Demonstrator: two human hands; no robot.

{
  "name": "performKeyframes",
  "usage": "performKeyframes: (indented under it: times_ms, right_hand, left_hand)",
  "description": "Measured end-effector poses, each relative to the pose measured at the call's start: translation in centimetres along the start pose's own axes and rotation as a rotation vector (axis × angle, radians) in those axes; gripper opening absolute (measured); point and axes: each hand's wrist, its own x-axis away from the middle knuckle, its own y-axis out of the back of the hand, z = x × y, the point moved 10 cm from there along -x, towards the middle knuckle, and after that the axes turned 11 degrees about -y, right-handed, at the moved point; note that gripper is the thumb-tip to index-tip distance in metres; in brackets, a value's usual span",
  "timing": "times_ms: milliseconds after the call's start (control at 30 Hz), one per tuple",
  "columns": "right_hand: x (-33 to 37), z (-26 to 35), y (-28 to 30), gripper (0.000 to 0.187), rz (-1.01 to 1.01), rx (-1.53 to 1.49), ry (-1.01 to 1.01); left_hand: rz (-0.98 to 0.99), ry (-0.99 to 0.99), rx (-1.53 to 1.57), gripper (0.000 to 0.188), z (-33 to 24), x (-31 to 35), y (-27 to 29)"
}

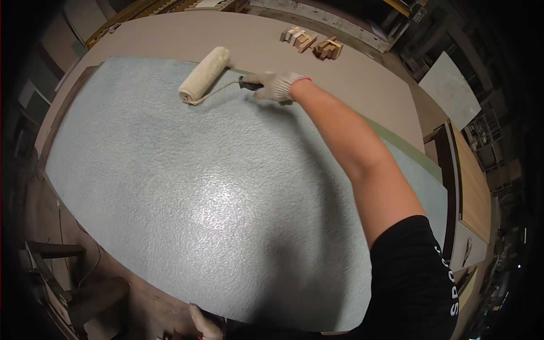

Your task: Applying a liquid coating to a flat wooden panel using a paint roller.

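Observation:
My right hand (pixel 275 86), in a white knitted glove, is closed around the dark handle of a paint roller (pixel 205 75). The roller's cream fluffy sleeve rests on the far part of a pale blue-green panel (pixel 141 141), close to its far edge. The panel's surface has a wet-looking, stippled sheen, with a bright glare near its middle. At the near edge of the panel, low in the head view, my gloved left hand (pixel 205 324) shows only in part. Its visible fingers are stretched out, and nothing shows in them.
Beneath the panel lies a larger beige board (pixel 362 85). Several small wooden blocks (pixel 327 49) sit in two groups toward its far side. A wood-faced cabinet or door panel (pixel 469 181) stands at the right. A dark frame (pixel 73 277) is on the floor at lower left.

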Motion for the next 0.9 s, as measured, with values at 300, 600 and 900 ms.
performKeyframes:
  times_ms: [300, 600, 900]
  right_hand:
    - [5.8, -7.6, -1.6, 0.06, -0.015, -0.016, -0.111]
    - [38.3, -32.4, -7.2, 0.07, 0.112, -0.157, -0.55]
    - [40.7, -37.1, -7.4, 0.069, 0.057, -0.142, -0.417]
  left_hand:
    - [0.186, -0.347, 0.155, 0.067, -3.8, -0.8, -4.1]
    - [0.186, -0.447, 0.174, 0.068, -4.2, -2.8, -3.8]
    - [0.185, -0.309, 0.123, 0.078, -2.4, -2.5, -3.3]
